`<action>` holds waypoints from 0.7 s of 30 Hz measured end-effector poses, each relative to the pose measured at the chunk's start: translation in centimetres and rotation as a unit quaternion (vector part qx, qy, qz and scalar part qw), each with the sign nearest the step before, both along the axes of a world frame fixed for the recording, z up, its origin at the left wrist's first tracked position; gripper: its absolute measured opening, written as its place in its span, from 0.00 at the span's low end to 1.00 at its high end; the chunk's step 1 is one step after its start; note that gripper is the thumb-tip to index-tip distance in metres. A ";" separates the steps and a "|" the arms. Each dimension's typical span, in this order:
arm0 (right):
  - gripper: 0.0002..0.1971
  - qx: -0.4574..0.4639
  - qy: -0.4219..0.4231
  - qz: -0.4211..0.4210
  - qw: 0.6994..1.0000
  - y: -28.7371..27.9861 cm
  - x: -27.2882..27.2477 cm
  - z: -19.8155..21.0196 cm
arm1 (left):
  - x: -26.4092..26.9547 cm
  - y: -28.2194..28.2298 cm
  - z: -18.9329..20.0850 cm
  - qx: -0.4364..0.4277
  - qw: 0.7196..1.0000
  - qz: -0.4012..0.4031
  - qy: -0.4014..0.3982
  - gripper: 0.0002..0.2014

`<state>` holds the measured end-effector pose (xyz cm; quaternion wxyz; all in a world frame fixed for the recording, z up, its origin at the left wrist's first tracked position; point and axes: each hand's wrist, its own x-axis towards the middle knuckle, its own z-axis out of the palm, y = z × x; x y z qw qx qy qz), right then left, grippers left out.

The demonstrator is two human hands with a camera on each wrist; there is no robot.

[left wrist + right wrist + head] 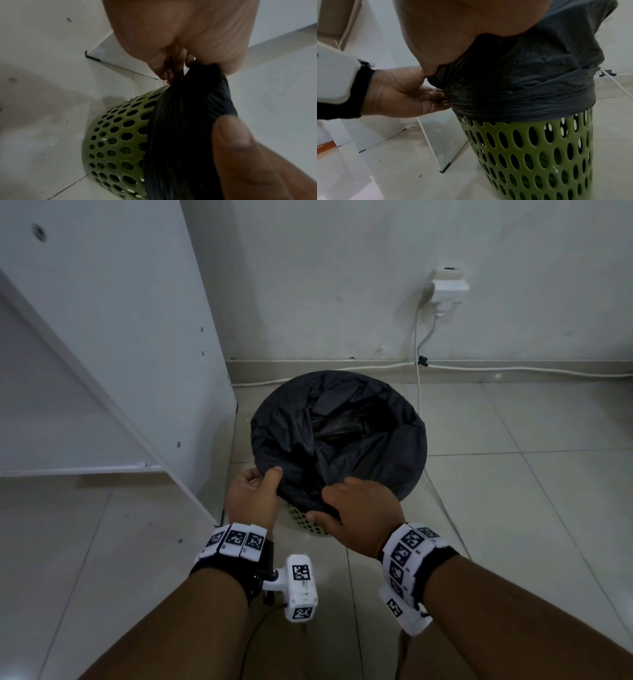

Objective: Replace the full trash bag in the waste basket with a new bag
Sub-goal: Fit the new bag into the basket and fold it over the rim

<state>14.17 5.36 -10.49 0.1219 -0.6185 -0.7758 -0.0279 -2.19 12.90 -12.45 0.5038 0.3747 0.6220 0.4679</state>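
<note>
A green perforated waste basket (296, 513) (539, 155) stands on the tile floor near the wall. A black trash bag (342, 433) (530, 81) lines it, with its edge folded down over the rim. My left hand (265, 475) pinches the bag's edge at the near-left rim, thumb on top. My right hand (325, 505) grips the bunched bag at the near rim beside it. In the left wrist view my curled fingers (168, 70) clutch the gathered black plastic (188, 121) above the basket (111, 142). The bag's contents are hidden in its dark folds.
A white cabinet panel (120, 337) stands close on the basket's left, its foot (443, 171) on the floor. A wall socket with a plug (445, 289) is behind; white cables (513, 368) run along the baseboard and down past the basket's right side.
</note>
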 end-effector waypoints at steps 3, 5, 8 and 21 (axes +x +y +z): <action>0.23 -0.003 -0.003 -0.002 1.000 -0.1 0.0 0.0 | 0.2 -0.2 0.1 0.001 0.999 0.013 -0.048 0.14; 0.23 -0.006 -0.002 -0.003 1.000 -0.1 0.0 0.0 | 0.4 -0.4 0.0 0.020 0.998 0.017 -0.056 0.13; 0.22 -0.009 0.005 -0.004 1.000 0.0 0.1 0.0 | 0.8 -0.9 0.2 0.033 0.997 0.035 -0.066 0.11; 0.22 -0.015 0.005 -0.007 1.000 -0.1 0.0 0.1 | -0.1 -1.3 1.3 -0.011 0.998 -0.064 0.004 0.16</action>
